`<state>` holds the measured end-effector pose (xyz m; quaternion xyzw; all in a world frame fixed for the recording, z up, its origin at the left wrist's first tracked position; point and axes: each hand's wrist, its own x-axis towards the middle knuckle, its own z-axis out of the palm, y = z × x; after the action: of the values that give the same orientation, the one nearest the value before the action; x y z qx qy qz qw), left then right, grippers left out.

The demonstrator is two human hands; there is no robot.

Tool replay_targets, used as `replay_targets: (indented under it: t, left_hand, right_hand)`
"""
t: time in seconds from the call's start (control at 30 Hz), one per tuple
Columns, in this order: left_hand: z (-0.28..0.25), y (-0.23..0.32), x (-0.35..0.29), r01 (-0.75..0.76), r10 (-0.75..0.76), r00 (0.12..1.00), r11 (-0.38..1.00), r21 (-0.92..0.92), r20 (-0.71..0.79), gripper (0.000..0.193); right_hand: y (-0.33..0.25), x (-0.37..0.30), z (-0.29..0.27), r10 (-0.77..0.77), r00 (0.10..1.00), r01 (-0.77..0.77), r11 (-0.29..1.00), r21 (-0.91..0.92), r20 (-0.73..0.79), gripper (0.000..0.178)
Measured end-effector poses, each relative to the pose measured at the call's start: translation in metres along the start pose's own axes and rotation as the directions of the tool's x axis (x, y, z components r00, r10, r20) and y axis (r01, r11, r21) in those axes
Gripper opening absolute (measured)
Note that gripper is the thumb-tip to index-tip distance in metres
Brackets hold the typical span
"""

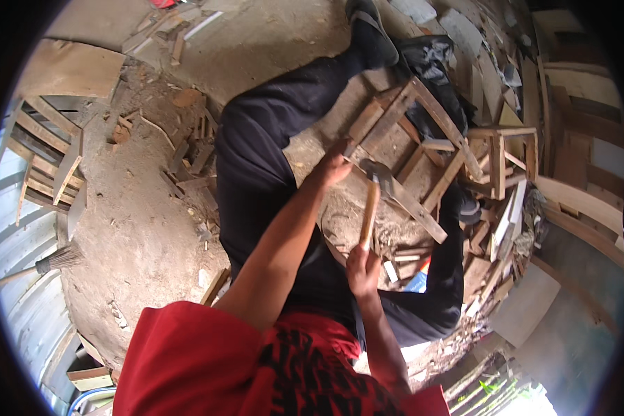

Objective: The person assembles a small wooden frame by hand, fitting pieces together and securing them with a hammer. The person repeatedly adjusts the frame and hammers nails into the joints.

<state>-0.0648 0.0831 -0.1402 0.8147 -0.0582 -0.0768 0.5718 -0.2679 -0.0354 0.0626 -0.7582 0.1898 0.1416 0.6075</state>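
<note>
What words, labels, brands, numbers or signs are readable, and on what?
Red shirt: large black lettering on the front, creased and partly cut off; I won't copy it out.
Blue item by the bent leg: too small to tell any print.
Hammer, wooden frame: no lettering visible.

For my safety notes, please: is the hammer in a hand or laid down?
In hand: the right hand grips the hammer by its wooden handle.

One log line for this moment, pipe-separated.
left hand: at wooden frame, hold unclear | right hand: grip closed on hammer | hammer head: at frame bar, contact unclear | around: black plastic bag, broom
</note>
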Motion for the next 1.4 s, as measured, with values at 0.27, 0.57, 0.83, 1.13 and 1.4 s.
replay_targets:
  t: [0.27,0.57,0.83,1.13,1.4]
  left_hand:
    - [0.003,0.035,0.0,0.079,-0.078,0.997,0.99,-0.115,0.013,0.049]
    - [-0.017,0.057,-0.001,0.215,-0.202,0.968,0.974,-0.072,0.146,0.062]
    - [-0.005,0.046,0.001,0.113,-0.077,0.981,0.973,-0.202,0.179,0.058]
    - [0.027,-0.023,0.01,0.12,-0.125,0.992,0.935,-0.332,0.009,0.04]
    - [0.006,0.03,0.006,0.016,-0.023,0.999,0.986,-0.163,-0.04,0.036]
  right_hand:
    - [-0.006,0.002,0.004,-0.149,0.988,0.15,0.989,0.006,-0.029,0.051]
    - [-0.131,-0.001,-0.007,-0.498,0.861,0.472,0.705,0.529,-0.105,0.062]
    - [-0.026,-0.013,-0.002,0.038,0.999,-0.037,0.997,0.065,-0.018,0.052]
    - [-0.019,0.015,0.012,-0.083,0.997,0.083,0.988,-0.126,0.007,0.052]
    - [-0.115,0.002,-0.008,-0.563,0.816,0.573,0.754,0.321,-0.133,0.054]
